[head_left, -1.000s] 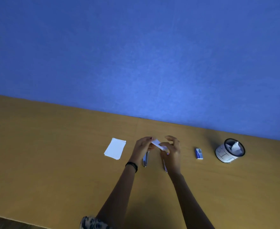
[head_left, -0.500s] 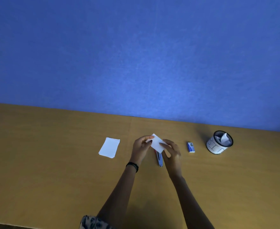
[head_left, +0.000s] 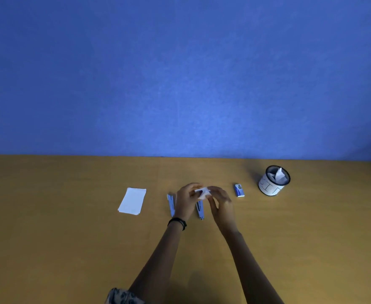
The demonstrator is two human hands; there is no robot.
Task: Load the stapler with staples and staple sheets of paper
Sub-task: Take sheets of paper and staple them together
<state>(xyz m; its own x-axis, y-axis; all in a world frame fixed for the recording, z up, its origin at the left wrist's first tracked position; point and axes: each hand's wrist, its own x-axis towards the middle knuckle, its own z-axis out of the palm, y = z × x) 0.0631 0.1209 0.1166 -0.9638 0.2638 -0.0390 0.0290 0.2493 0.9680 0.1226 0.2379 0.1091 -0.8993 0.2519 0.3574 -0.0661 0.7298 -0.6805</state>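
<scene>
A small white sheet point(head_left: 202, 192) is held above the table point(head_left: 70, 238), pinched between the curled fingertips of the left hand point(head_left: 187, 202) and the right hand point(head_left: 220, 202); both grips are closed on it, and nothing else is held. Half a second ago the sheet was shown as a broad flat face between the hands; now only a small, bunched patch of it is seen, and whether it is folded or crumpled cannot be told. The stapler point(head_left: 199, 211) lies flat on the table just below the sheet, between the two wrists, touched by neither hand. A second long blue piece point(head_left: 171, 204) is seen just left of the left hand; it was hidden half a second ago, though two such pieces were seen a second ago. The stack point(head_left: 132, 201) of paper lies further left, well apart from the hands; the staple box point(head_left: 238, 190) lies near the right hand, and the cup point(head_left: 272, 186), with paper scraps in it, stands beyond the box; their order along the table is unchanged. A dark band point(head_left: 177, 222) is worn on the left wrist.
</scene>
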